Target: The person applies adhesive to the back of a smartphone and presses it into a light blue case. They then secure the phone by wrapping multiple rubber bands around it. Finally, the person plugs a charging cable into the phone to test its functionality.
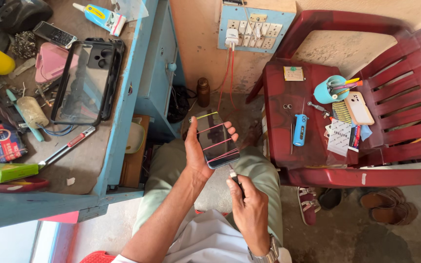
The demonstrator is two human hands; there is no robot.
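- My left hand grips the phone left of the red chair, rubber bands across it.
- Its long axis slants, top end up-left, bottom toward me.
- My right hand pinches a small tool at the phone's bottom edge.

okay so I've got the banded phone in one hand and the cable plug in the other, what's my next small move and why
Probably guide the plug in your right hand up into the bottom edge of the phone. Your left hand holds it steady, and the tip sits just below that edge.
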